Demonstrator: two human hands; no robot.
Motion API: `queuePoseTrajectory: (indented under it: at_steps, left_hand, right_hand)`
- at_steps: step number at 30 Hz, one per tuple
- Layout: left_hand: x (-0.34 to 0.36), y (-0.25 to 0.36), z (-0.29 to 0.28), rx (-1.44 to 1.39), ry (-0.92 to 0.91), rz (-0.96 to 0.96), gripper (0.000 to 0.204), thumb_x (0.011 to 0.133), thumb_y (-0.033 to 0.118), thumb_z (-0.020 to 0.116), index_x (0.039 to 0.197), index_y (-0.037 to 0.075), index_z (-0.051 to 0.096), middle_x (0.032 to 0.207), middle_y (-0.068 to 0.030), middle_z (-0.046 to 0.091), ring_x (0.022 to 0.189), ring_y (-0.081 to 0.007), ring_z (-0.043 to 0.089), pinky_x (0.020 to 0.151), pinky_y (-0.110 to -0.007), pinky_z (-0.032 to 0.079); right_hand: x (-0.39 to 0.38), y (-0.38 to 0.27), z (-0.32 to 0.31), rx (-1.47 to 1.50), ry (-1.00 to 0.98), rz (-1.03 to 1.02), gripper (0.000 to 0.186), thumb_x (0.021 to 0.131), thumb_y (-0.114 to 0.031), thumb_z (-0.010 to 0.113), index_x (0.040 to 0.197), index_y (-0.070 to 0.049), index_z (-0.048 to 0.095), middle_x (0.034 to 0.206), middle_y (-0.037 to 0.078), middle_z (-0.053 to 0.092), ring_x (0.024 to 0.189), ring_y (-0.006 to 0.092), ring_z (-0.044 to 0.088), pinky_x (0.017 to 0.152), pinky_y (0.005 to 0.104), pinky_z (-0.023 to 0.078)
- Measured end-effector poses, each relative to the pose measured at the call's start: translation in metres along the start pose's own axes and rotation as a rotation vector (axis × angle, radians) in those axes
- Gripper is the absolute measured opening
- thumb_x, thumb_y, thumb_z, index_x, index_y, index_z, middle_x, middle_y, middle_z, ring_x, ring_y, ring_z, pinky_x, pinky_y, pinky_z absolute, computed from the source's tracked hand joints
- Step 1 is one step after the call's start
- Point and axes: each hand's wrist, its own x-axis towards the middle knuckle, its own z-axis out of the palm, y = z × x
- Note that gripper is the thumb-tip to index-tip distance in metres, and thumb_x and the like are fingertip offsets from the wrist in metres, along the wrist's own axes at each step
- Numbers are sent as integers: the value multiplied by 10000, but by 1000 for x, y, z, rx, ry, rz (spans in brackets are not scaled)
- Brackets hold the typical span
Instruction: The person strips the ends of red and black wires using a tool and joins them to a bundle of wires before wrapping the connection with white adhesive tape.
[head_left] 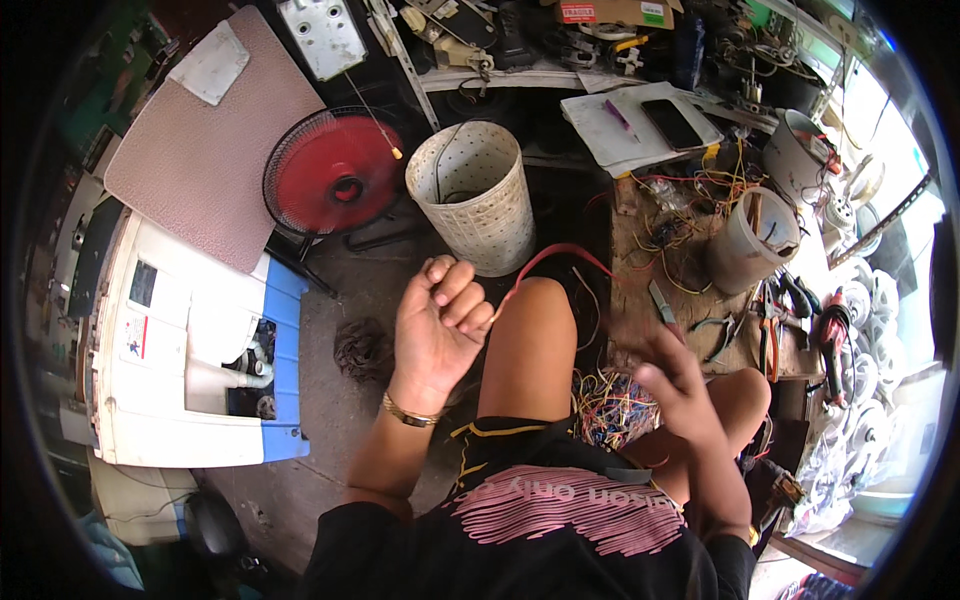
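My left hand (pixel 440 315) is raised above my left thigh, its fingers curled in and the palm turned up. From beside its little finger a thin red wire (pixel 560 248) arcs over my knee toward the workbench; the hand appears closed on its near end. My right hand (pixel 680 390) hangs over my other leg near the bench edge, its fingers smeared by motion. Under it lies a tangled heap of coloured wires (pixel 610 410). A red-handled knife (pixel 664 305) and green-handled pliers (pixel 718 338) lie on the wooden bench (pixel 635 235) just beyond it.
A perforated off-white bin (pixel 480 215) stands beyond my knee, beside a red fan (pixel 345 170). At left is a white-and-blue appliance casing (pixel 200 350). A phone (pixel 672 124) and pen rest on papers. Cloudy plastic buckets (pixel 745 245), wires and several hand tools crowd the bench.
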Motion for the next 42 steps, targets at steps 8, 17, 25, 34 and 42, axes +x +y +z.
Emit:
queuePoseTrajectory:
  at_steps: [8,17,25,34,42]
  left_hand:
    - [7,-36,16,-148,-109,-65,233,1020,199,353,846,104,475,678,20,330,533,-89,300,544,-250,287]
    - [-4,-28,2,496,-95,125,237,1026,264,391,869,95,443,748,-5,406,599,-91,373,596,-244,346]
    - [-9,-41,-4,1415,-121,295,147,967,184,502,953,41,537,825,-47,529,753,-107,474,691,-255,360]
    - [-20,-44,17,2266,-486,309,101,821,100,633,921,101,614,810,-40,574,809,-217,531,823,-368,275]
    - [-16,-55,-14,1341,-248,-133,102,933,121,582,906,22,579,855,-9,591,818,-83,523,748,-243,400]
  right_hand:
    - [49,15,58,-71,3,-160,455,911,-162,604,1289,32,445,1193,162,554,1161,243,519,993,369,403]
    - [29,12,41,432,-156,375,255,995,-233,512,951,4,596,627,-43,419,551,41,384,487,204,360]
    - [30,9,38,261,-100,206,246,1001,-222,498,928,-2,580,673,-18,487,587,68,448,555,217,395]
    - [30,-8,24,-239,23,33,106,897,-83,633,912,17,603,834,81,645,738,201,631,691,296,498]
    - [41,9,22,-668,138,-357,123,766,-129,713,862,-83,651,880,77,635,770,279,559,677,367,441]
